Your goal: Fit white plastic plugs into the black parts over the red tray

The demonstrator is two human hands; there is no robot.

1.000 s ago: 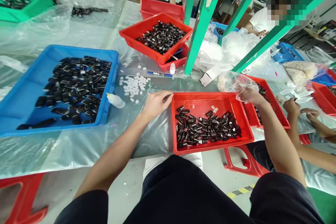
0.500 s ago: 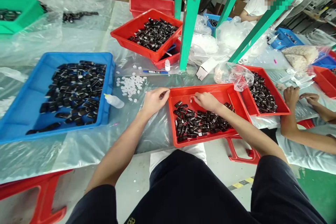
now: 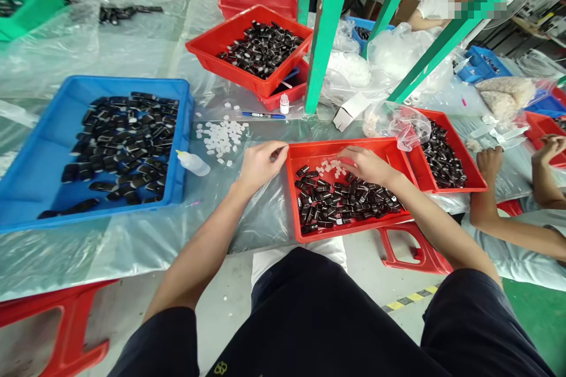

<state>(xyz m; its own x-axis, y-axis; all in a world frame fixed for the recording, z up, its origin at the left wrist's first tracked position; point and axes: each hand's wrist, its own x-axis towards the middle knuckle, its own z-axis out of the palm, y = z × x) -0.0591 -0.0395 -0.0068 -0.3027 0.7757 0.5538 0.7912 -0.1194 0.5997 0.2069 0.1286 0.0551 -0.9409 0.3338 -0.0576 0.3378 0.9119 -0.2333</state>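
My right hand (image 3: pixel 366 164) is over the red tray (image 3: pixel 294 156) in front of me, its fingers loosely spread beside small white pieces (image 3: pixel 329 168) scattered on the tray floor. Many small black pieces with shiny bands (image 3: pixel 329 203) fill the near part of that tray. At the tray's far left corner, my left hand (image 3: pixel 264 163) has its fingers closed on the rim. Left of this hand lies a pile of similar white pieces (image 3: pixel 221 138) on the plastic-covered table.
A blue tray (image 3: pixel 39 188) of black pieces stands left, with a squeeze bottle (image 3: pixel 193 163) beside it. Behind are a pen (image 3: pixel 263 115), a small white bottle (image 3: pixel 284 103), a tilted red tray (image 3: pixel 203 53) and a green post (image 3: pixel 325 35). A co-worker's hands (image 3: pixel 490 162) are at right.
My right hand has moved right across the tray, and a spread of white pieces now shows where its fingers were. My left hand stays at the tray corner. The view has shifted slightly.
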